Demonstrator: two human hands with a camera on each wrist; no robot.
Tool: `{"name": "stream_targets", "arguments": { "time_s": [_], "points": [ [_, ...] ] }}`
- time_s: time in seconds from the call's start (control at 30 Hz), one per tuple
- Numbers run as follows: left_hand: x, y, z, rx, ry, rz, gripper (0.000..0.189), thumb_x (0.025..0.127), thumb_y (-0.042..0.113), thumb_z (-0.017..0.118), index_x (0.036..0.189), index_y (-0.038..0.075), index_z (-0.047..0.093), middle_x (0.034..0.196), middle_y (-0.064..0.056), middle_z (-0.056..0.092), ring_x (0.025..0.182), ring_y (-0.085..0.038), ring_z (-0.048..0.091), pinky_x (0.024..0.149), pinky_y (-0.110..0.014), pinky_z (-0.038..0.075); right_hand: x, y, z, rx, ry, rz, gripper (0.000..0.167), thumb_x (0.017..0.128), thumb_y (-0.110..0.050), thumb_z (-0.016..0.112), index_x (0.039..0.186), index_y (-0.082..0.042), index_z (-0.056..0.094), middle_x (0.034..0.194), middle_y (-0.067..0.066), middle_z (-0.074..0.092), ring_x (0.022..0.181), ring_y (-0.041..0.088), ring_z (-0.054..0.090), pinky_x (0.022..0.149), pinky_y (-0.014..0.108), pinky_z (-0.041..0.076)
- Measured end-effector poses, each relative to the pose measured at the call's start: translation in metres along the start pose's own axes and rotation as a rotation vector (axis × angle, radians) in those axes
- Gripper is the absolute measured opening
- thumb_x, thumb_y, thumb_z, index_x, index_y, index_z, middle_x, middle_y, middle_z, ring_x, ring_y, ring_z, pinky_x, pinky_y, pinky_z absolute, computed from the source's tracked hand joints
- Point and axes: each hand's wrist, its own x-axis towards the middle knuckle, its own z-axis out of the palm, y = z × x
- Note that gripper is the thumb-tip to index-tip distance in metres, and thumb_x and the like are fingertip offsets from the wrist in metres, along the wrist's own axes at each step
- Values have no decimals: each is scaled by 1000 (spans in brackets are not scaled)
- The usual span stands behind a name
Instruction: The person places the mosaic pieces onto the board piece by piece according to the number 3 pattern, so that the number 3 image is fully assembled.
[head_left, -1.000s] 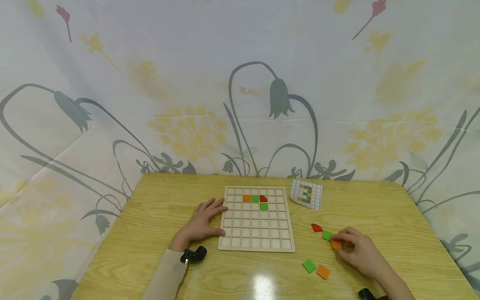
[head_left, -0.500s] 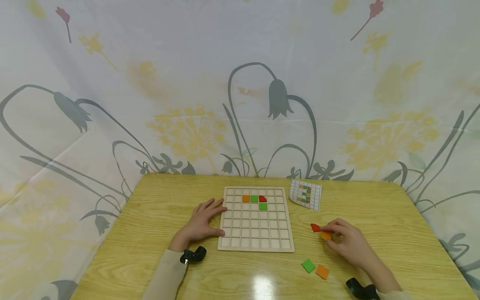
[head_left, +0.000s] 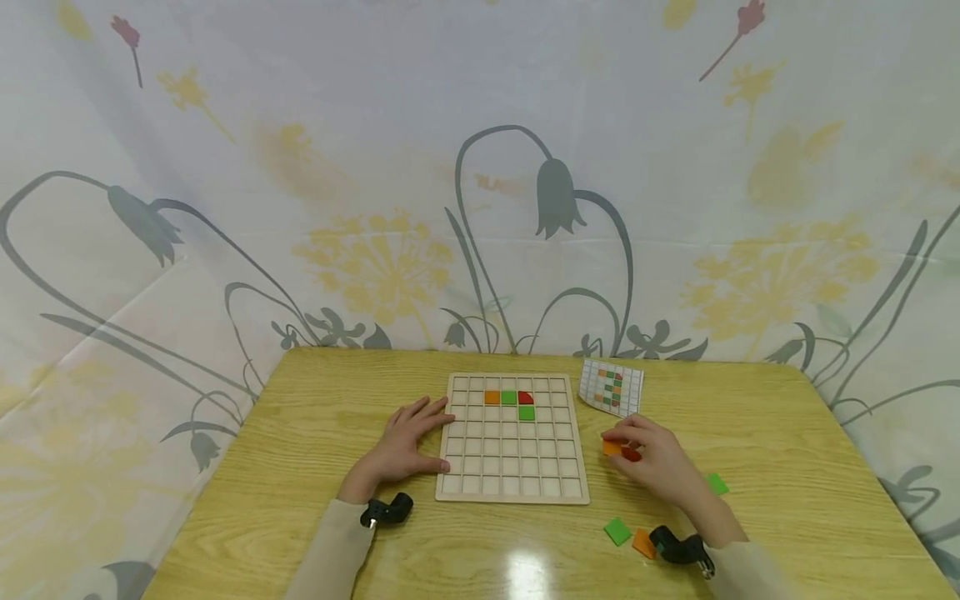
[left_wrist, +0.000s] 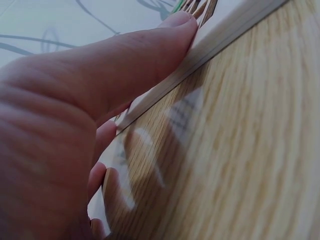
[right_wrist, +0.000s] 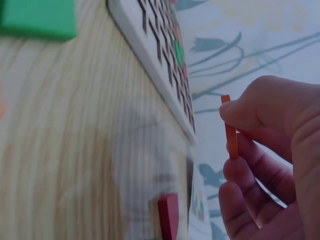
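Observation:
Between thumb and fingertips, my right hand point(head_left: 651, 454) pinches an orange square tile point(right_wrist: 230, 127) above the table, right of the board. Below it a red quarter-round tile point(right_wrist: 169, 215) lies on the wood, partly hidden by the hand in the head view. My left hand point(head_left: 401, 442) lies with spread fingers along the left edge of the wooden grid board point(head_left: 491, 467), its thumb touching the rim. In the board's upper cells sit an orange tile point(head_left: 492, 397), a green tile point(head_left: 508, 397) and a red quarter-round tile point(head_left: 525, 397), with another green tile point(head_left: 527, 412) below the red one.
A printed pattern card point(head_left: 611, 388) stands propped behind the right hand. On the table lie a loose green tile point(head_left: 617, 531), an orange tile point(head_left: 642, 543) partly behind the right wrist strap, and a green tile point(head_left: 717, 483) by the right forearm. A patterned curtain point(head_left: 375, 167) backs the table.
My right hand has moved left and away from me with the orange tile, over the red quarter-round. A green tile now shows farther right. The left hand has stayed put.

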Motion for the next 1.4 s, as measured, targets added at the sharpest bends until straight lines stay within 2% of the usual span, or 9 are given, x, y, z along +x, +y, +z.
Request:
{"name": "stream_targets", "arguments": {
  "time_s": [0.2, 0.37, 0.57, 0.7, 0.87, 1.1, 1.4],
  "points": [
    [0, 0, 0, -2, -1, -2, 74, 82, 40, 80, 146, 14, 53, 162, -7, 28, 150, -37, 12, 114, -64, 4, 18, -5, 13, 29, -1, -21, 25, 77, 5, 80, 101, -2, 76, 97, -3, 62, 81, 16, 58, 66, 31, 54],
    [0, -1, 0, -5, 0, 4, 74, 82, 41, 80, 145, 13, 53, 162, -7, 28, 150, -38, 12, 113, -65, 4, 31, -12, 24, 55, -36, -12, 24, 79, 2, 79, 102, -3, 76, 98, -2, 64, 85, 16, 59, 71, 32, 53],
    [1, -4, 1, 5, 9, 17, 74, 83, 41, 80, 146, 13, 53, 162, -7, 28, 150, -38, 13, 113, -65, 4, 45, -16, 38, 39, -102, 43, 23, 82, -4, 79, 105, -6, 75, 102, -4, 63, 88, 15, 57, 76, 33, 52],
    [1, -4, 0, 5, 10, 17, 74, 83, 41, 80, 146, 14, 53, 162, -7, 28, 150, -37, 12, 113, -65, 4, 52, -17, 45, 43, -132, 72, 24, 84, -7, 78, 108, -7, 75, 104, -4, 63, 84, 13, 54, 74, 31, 49],
    [1, -3, 1, -1, 5, 11, 74, 83, 40, 80, 146, 14, 53, 162, -7, 28, 150, -36, 12, 113, -65, 4, 60, -17, 55, 81, -156, 83, 22, 86, -8, 76, 108, -8, 75, 105, -3, 63, 85, 13, 53, 74, 31, 48],
    [0, -4, 1, -3, -1, -3, 74, 83, 41, 80, 147, 15, 52, 163, -5, 27, 151, -34, 11, 114, -64, 3, 71, -16, 72, 92, -175, 54, 18, 87, -11, 75, 105, -10, 76, 102, -3, 63, 85, 14, 53, 74, 31, 48],
    [1, -3, 1, -10, 5, 1, 74, 82, 41, 80, 146, 14, 53, 162, -6, 28, 150, -36, 12, 114, -64, 3, 74, -17, 84, 153, -183, 105, 15, 88, -12, 74, 103, -13, 76, 102, -4, 63, 83, 13, 53, 73, 30, 48]
  ]
}}
